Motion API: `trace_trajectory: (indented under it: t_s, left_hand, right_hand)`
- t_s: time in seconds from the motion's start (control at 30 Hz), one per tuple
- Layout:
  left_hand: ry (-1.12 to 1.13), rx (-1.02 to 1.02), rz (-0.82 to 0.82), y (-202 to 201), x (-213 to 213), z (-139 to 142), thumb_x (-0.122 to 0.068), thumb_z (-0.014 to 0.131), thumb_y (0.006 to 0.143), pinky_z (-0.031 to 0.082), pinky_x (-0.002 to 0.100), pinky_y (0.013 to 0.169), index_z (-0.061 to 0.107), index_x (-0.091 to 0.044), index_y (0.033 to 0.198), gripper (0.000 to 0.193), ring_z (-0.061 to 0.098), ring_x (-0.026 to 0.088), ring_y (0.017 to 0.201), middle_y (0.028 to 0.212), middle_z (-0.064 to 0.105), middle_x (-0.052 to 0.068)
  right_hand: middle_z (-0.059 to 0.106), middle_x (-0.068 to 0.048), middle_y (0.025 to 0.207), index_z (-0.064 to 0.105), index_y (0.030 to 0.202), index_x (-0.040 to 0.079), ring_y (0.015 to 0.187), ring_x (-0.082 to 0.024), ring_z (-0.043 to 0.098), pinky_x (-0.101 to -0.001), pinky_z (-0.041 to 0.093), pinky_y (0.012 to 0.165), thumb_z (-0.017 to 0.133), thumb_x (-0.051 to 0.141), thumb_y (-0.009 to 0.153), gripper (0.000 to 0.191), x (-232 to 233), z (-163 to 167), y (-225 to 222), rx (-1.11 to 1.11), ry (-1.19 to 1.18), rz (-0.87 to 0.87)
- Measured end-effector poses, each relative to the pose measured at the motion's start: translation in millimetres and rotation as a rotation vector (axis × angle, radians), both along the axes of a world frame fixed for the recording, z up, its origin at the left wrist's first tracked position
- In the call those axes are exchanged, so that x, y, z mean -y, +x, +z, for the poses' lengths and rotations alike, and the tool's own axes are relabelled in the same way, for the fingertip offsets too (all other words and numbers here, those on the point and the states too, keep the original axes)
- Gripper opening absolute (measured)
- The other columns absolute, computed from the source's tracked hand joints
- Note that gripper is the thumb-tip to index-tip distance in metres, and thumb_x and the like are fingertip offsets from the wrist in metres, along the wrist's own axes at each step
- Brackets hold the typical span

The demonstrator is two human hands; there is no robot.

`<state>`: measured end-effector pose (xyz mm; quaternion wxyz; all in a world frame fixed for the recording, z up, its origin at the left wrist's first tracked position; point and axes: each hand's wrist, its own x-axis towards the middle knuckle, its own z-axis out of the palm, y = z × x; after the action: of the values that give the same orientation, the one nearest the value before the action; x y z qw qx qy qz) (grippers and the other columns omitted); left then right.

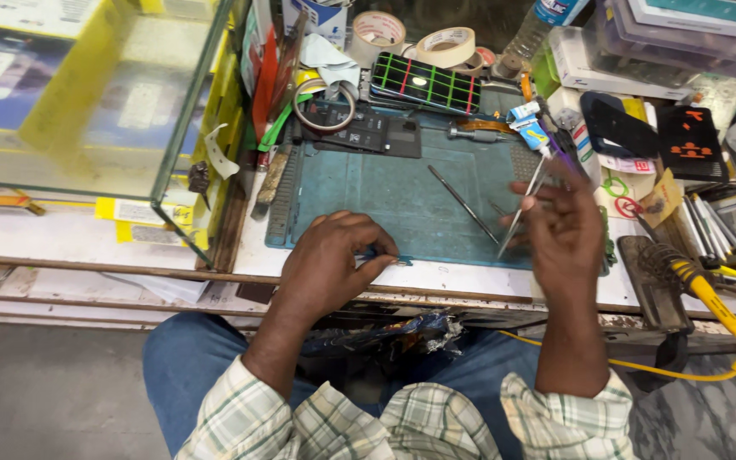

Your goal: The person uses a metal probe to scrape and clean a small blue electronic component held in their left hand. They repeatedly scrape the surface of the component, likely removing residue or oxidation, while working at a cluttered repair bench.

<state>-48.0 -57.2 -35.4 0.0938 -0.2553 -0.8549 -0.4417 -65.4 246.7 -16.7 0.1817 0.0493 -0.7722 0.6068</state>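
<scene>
Checked shirt sleeves [402, 422] and blue jeans fill the bottom edge, with crumpled blue wrapping [385, 332] in the lap. On the left stands a glass display case [87, 94] holding boxed goods behind yellow labels. At the near edge of the teal work mat [402, 192], the left hand [330, 260] pinches a small blue strip [389, 255] between thumb and forefinger, the other fingers curled. The right hand [566, 223] grips slim metal tweezers [521, 213], tips pointing down at the mat. A thin metal probe [463, 204] lies on the mat between the hands. Farther back, a phone [423, 83] shows a red-and-green grid.
</scene>
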Motion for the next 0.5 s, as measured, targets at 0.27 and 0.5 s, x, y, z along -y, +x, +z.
trace_trajectory:
  t_s: [0.27,0.5]
  left_hand:
    - [-0.012,-0.026,0.015,-0.9,1.4,-2.0,-0.022,0.079,0.083,0.047,0.044,0.097,0.078,-0.013,0.099,0.019,0.067,0.026,0.096,0.092,0.071,0.003]
    - [-0.074,-0.025,0.010,1.5,0.7,1.4,-0.020,0.078,0.079,0.044,0.045,0.100,0.081,-0.015,0.100,0.022,0.065,0.026,0.101,0.094,0.070,0.003]
  right_hand:
    - [0.074,-0.018,0.110,0.061,0.126,-0.001,0.090,-0.023,0.076,-0.0346,0.065,0.074,0.073,0.006,0.096,0.033,31.4,-43.7,19.4,0.011,-0.223,0.309]
    - [0.076,-0.015,0.100,0.070,0.116,-0.002,0.090,-0.018,0.075,-0.0320,0.063,0.081,0.069,0.013,0.099,0.023,44.3,-44.3,25.9,0.093,-0.069,0.337]
